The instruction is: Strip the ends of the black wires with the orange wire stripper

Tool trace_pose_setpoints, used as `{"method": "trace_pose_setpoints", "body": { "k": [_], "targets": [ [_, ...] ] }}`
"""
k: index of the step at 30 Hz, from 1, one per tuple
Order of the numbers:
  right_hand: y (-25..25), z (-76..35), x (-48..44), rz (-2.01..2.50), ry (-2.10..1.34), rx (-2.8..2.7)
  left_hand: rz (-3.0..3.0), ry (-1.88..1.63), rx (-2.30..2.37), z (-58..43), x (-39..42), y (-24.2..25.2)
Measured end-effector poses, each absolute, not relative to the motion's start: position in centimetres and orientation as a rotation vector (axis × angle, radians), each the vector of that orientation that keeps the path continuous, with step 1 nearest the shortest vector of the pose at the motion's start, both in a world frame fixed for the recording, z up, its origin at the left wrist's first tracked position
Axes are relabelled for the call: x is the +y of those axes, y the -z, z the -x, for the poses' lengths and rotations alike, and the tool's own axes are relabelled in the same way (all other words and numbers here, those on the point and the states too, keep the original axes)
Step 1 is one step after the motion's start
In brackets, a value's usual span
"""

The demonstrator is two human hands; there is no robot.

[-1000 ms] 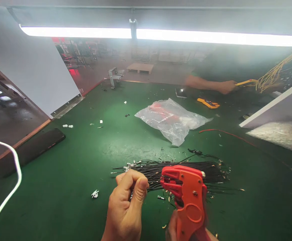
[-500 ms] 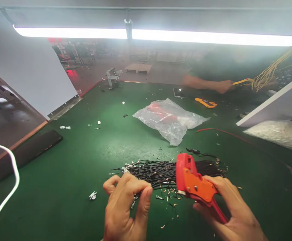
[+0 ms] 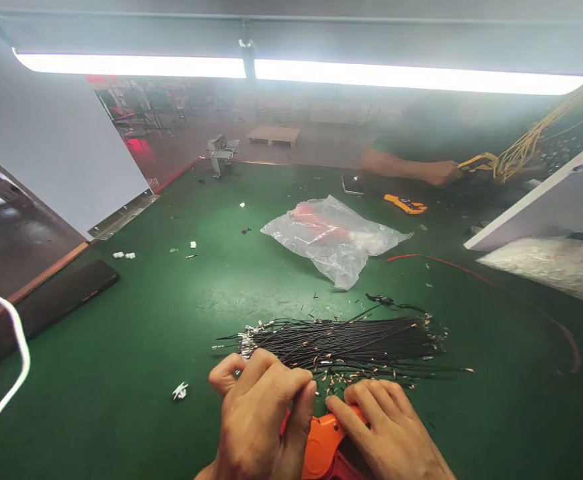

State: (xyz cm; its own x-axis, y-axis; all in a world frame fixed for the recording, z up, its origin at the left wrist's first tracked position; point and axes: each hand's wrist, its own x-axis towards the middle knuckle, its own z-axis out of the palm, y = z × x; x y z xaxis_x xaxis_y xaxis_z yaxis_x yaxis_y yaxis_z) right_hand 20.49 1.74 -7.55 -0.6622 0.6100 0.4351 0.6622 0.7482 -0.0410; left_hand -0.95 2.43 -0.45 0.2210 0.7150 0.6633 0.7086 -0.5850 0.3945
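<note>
My left hand [image 3: 266, 407] is closed in a pinch, thumb against forefinger; whatever is between the tips is too small or hidden to name. Under and beside it, close to the table's front, lies an orange and red wire stripper [image 3: 324, 440], its head partly covered by my left hand. My right hand [image 3: 386, 427] has its fingers curled over the stripper's upper side. Just beyond both hands is a bundle of black wires [image 3: 351, 337], with metal terminals at the left ends and bare copper at the right. Copper scraps [image 3: 334, 380] are scattered in front of it.
A clear plastic bag [image 3: 329, 233] with red and white contents lies mid-table. Behind it are a yellow-orange tool [image 3: 405, 204] and a phone [image 3: 352, 185]. Another person's arm [image 3: 416, 168] reaches in with yellow wires [image 3: 519, 157]. A white cable [image 3: 19, 347] curves at left.
My right hand has brought the wire stripper down and left, close against my left hand. My left hand keeps its pinch and has shifted slightly right. The wire bundle is now less covered.
</note>
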Motion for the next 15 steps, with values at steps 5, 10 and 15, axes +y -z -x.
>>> {"method": "trace_pose_setpoints", "body": {
  "k": [5,10,15],
  "targets": [
    [5.7,-20.7,1.4,1.133,-0.014,-2.278,-2.478,-1.325,1.414,0.7,2.2,1.0],
    [3.2,-20.9,1.0,1.127,-0.463,-1.983,-2.577,-1.258,1.311,0.3,1.9,1.7],
    [2.8,-20.8,1.3,0.988,-0.458,-2.084,-2.576,-1.223,1.256,-0.3,1.5,2.3]
  ]
}}
